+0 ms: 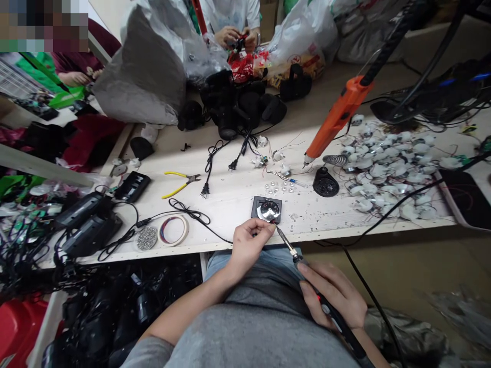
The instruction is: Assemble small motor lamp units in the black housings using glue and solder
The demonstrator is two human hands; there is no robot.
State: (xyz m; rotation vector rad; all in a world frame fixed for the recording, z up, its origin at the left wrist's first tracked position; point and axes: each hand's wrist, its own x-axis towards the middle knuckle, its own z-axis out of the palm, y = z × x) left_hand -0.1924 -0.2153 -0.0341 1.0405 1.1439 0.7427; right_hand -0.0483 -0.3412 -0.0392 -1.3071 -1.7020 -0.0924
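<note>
My right hand (pixel 334 294) is wrapped round the handle of a soldering iron (pixel 286 243), whose tip points up and left. That tip is at the near edge of a small round part with a silver and black face (pixel 269 210), which lies on a dark square block (pixel 256 204) at the table's front edge. Thumb and forefinger of my left hand (pixel 251 240) are pinched together at the part's near side, beside the iron's tip. What they pinch is too small to make out; a bit of red shows there.
An orange electric screwdriver (pixel 333 120) hangs above the table. White motor-like parts with thin wires (pixel 387 163) are heaped at right. Yellow-handled cutters (pixel 182 183), a tape roll (pixel 173 230) and black cords (pixel 209 158) lie left. Across the table, a person's hands (pixel 238 38) hold something dark.
</note>
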